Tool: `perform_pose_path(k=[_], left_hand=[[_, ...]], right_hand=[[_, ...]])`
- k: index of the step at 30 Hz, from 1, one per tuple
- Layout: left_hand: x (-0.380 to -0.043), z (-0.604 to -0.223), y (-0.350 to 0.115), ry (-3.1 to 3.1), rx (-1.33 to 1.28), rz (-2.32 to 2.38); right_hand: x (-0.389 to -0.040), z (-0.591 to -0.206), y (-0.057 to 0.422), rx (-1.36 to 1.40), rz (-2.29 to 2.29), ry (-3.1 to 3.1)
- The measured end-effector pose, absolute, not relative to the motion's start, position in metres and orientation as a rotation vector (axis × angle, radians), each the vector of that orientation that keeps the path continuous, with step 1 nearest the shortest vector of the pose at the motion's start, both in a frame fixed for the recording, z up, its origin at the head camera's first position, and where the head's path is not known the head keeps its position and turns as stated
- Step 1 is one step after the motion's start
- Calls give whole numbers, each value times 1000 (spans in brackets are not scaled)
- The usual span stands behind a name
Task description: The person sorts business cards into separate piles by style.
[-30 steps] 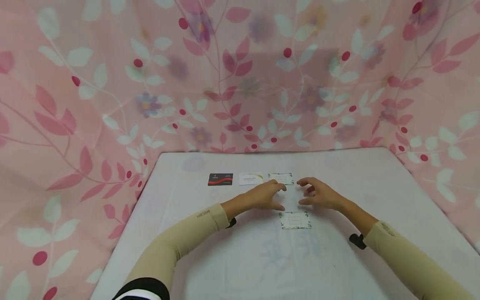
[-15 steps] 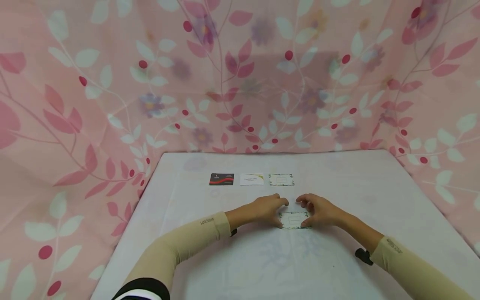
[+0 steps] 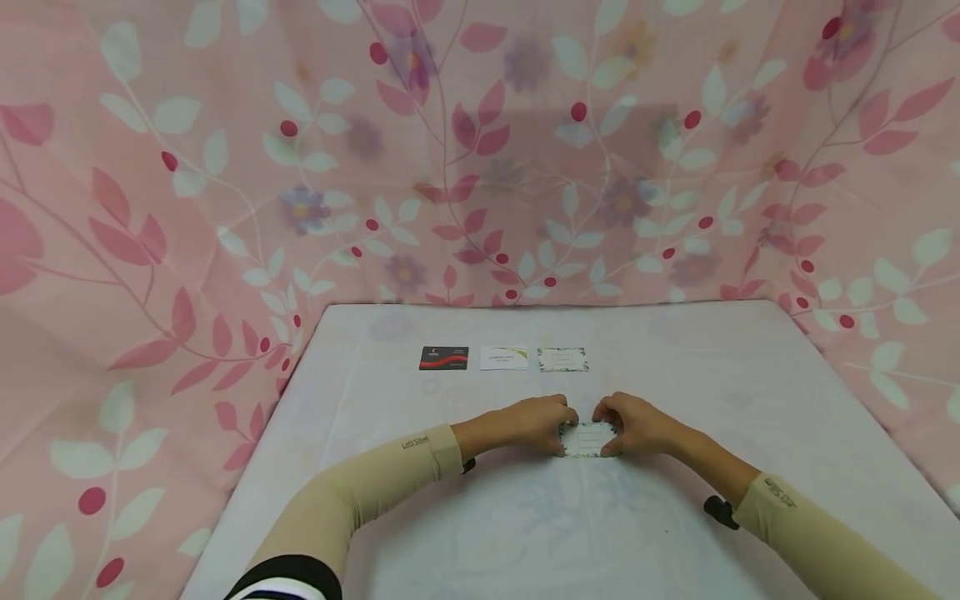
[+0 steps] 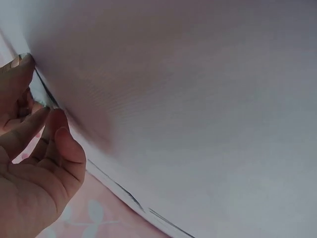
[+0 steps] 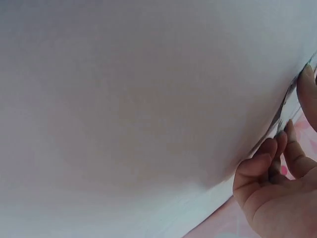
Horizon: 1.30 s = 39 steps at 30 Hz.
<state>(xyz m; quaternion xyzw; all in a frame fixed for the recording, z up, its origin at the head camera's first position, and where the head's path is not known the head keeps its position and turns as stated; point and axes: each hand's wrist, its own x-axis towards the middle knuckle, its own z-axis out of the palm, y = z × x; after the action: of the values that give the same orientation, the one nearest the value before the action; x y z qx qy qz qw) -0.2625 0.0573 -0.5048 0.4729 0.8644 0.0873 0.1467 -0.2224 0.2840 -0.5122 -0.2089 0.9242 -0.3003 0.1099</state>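
A white business card (image 3: 589,439) with a leafy green border lies between my two hands in the head view. My left hand (image 3: 536,422) pinches its left end, thumb at the near corner and fingers at the far one. At the right end, my right hand (image 3: 641,425) grips it the same way. From the left wrist, the left hand (image 4: 37,173) shows thumb and fingertips at the card's thin edge, seen nearly edge-on. The right wrist view has the right hand (image 5: 280,183) with fingertips along the other end of the card.
Further back on the white-covered table (image 3: 675,517), a row holds a black card with a red wave (image 3: 444,358), a white card with a green-yellow corner (image 3: 504,358) and a leaf-bordered card (image 3: 563,359). A pink floral curtain (image 3: 480,208) hangs behind the table.
Both hands have come back toward me from beside the far row, down to the near leaf-bordered business card. Their fingers have closed on its two ends.
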Motion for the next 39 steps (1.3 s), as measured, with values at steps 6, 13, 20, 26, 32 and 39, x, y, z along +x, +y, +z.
perform_pose_path(k=[6, 13, 20, 26, 32, 39], left_hand=[[-258, -509, 51, 2532, 1372, 280], [-256, -510, 45, 2632, 1429, 255], [-260, -505, 38, 2715, 1463, 331], [-267, -495, 36, 2745, 1478, 328], [-273, -489, 36, 2743, 1399, 379], [-282, -487, 35, 2801, 1341, 401]], right_hand=[[-218, -511, 281, -554, -878, 2692], [-220, -509, 288, -554, -1188, 2413], [-225, -510, 292, -413, -1402, 2236], [-228, -507, 287, -470, -1384, 2428], [-228, -505, 283, -553, -1310, 2685], [-231, -504, 277, -634, -1128, 2879]])
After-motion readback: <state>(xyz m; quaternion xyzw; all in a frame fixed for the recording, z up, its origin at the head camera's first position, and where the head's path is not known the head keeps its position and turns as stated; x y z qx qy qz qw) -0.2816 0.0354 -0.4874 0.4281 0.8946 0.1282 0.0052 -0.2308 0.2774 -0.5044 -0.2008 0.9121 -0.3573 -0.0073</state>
